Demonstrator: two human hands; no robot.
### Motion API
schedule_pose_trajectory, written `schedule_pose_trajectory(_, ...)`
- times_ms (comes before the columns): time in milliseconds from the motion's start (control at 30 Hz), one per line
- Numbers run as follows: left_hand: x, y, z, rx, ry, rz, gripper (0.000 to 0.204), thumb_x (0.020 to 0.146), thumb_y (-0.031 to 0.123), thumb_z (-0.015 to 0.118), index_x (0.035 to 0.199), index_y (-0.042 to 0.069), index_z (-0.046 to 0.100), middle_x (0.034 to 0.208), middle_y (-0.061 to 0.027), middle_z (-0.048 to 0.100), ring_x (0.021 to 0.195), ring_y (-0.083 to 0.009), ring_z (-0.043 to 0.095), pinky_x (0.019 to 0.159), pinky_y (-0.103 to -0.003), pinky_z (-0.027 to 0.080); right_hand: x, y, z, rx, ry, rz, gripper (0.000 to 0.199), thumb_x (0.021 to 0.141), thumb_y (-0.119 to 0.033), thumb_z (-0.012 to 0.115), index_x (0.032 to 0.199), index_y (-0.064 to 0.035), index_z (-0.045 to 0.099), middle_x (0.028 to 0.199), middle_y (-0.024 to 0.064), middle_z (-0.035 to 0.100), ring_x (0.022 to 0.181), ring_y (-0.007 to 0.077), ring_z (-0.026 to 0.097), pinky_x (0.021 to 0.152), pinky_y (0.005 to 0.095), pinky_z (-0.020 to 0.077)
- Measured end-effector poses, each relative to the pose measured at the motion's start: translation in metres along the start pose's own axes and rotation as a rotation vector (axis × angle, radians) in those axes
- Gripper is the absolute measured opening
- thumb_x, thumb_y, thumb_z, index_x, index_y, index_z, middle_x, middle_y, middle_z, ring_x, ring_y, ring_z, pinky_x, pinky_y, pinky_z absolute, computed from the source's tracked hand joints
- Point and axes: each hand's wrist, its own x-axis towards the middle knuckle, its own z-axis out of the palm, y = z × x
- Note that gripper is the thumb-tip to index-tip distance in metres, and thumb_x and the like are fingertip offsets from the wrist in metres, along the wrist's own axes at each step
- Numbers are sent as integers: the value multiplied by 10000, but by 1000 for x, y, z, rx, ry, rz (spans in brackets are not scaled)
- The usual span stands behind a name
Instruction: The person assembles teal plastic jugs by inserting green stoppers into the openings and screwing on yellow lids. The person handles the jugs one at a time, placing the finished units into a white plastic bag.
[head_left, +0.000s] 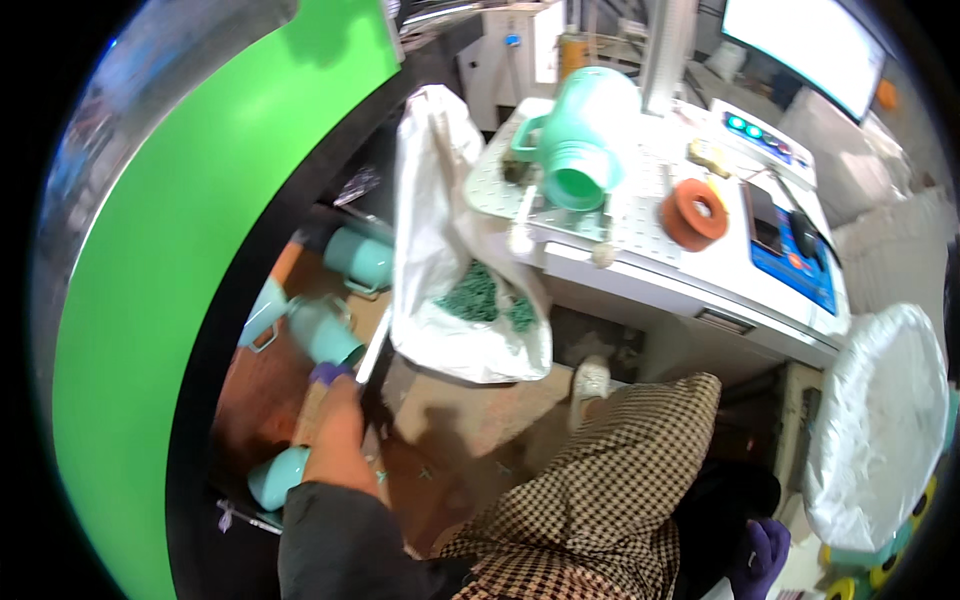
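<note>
My left hand [331, 375], in a purple glove, reaches down to the left and closes at the mouth end of a mint-green plastic jug [318, 328]; part of its fingers is hidden. More mint-green jugs lie around it: one with a handle [360, 258] behind, one [263, 312] at the left, partly hidden by the machine edge, and one [278, 478] nearer me beside my forearm. My right hand [762, 558], also purple-gloved, hangs low at the right with fingers curled; what they hold, if anything, does not show.
A green machine panel [130, 330] with a black edge curves along the left. A white sack [440, 220] with green scraps stands beside it. On the white workbench [640, 235] are another mint-green jug [590, 125] and an orange tape roll [694, 214]. A white-lined bin [875, 430] stands right.
</note>
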Motion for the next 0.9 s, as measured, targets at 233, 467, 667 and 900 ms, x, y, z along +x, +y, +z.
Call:
schedule_pose_trajectory(233, -27, -131, -10, -632, 544, -189, 383, 987, 223, 515, 1352, 129, 585, 1236, -145, 614, 1163, -333, 634, 929, -435, 537, 26, -13, -8, 176, 115, 8, 440, 665, 63, 662, 1081, -78, 685, 921, 109, 628, 840, 318, 621, 773, 412, 490)
schedule_pose_trajectory(467, -249, -105, -154, -500, 1372, 716, 399, 860, -70, 567, 1217, 66, 685, 1148, -228, 645, 1013, -387, 653, 860, -465, 531, 21, -68, 22, 588, 123, 90, 362, 759, 15, 713, 1110, -69, 705, 1001, 95, 671, 945, 299, 640, 831, 372, 513)
schedule_pose_trajectory(667, -480, 30, -175, -840, 787, 1446, 200, 779, 151, 781, 931, 45, 705, 741, -43, 633, 587, -225, 587, 511, -350, 486, 40, -114, 47, 1904, 79, 575, 887, 830, -143, 713, 1577, -53, 244, 1463, 208, 452, 1337, 306, 477, 1117, 399, 399)
schedule_pose_trajectory(900, -535, 122, -134, -511, 672, 2168, 235, 881, 351, 735, 997, 163, 656, 677, -39, 581, 528, -194, 586, 420, -330, 433, 13, -93, 54, 1699, 108, 593, 1124, 803, -158, 817, 1617, -73, 46, 1557, 216, 300, 1447, 301, 339, 1185, 434, 307)
